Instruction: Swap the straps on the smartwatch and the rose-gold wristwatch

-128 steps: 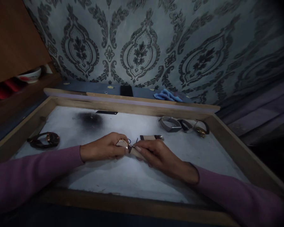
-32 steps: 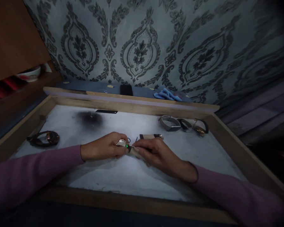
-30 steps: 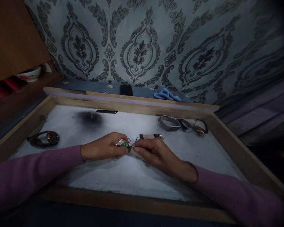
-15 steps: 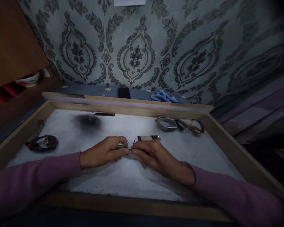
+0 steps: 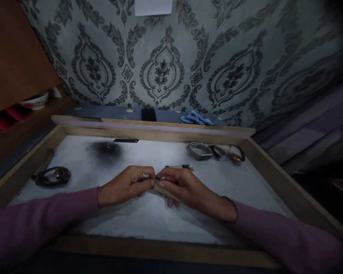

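My left hand [image 5: 128, 183] is closed on a small watch case [image 5: 143, 177], whose shiny rim shows between thumb and forefinger. Fingertips of my right hand [image 5: 185, 187] pinch the end of a beige watch strap [image 5: 163, 191] against the case. Both hands meet there, so whether strap and case are joined is hidden. A thin bright sliver at the fingertips is too small to name. Just behind my right hand lies another strap piece with a buckle [image 5: 188, 167], partly covered by the fingers.
A dark wristwatch [image 5: 62, 174] lies at the left of the wooden-rimmed tray [image 5: 171, 134]. At the back right are a grey band [image 5: 199, 151], a black band [image 5: 218, 152] and a gold-coloured watch [image 5: 234, 158]. A dark blade [image 5: 126, 140] lies near the back rim, beyond which sits a blue cloth [image 5: 196, 118].
The thin dark piece that stuck up between my hands no longer shows. My right fingers have shifted closer to the left, with lower fingertips now visible under the strap. The view tilted slightly up.
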`<state>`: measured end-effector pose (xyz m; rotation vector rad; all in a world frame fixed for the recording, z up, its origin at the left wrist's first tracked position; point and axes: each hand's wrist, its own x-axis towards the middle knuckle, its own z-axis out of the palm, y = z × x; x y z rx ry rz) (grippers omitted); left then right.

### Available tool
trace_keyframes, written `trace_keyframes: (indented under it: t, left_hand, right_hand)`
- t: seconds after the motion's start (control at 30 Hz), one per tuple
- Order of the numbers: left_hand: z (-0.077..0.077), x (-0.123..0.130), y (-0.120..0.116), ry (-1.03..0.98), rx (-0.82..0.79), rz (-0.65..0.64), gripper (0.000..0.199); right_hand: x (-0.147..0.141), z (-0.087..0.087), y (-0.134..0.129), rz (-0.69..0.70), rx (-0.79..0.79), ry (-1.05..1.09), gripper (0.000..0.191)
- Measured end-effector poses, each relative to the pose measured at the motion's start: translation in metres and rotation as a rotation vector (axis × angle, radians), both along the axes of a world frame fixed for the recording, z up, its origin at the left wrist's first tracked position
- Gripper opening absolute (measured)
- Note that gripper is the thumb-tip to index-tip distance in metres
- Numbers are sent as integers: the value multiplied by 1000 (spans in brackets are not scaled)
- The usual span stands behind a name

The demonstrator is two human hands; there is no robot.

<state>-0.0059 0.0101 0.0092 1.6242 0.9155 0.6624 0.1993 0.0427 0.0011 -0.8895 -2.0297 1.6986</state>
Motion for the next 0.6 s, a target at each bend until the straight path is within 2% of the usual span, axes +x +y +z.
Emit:
trace_keyframes:
  t: [0.23, 0.6]
  left_hand:
    - [4, 1, -1, 19, 10, -9, 23]
    - [3, 0, -1, 30, -5, -22, 22]
  right_hand:
    - [0, 2, 3, 103, -157, 15, 41]
    - [3, 10, 5, 156, -288, 10, 39]
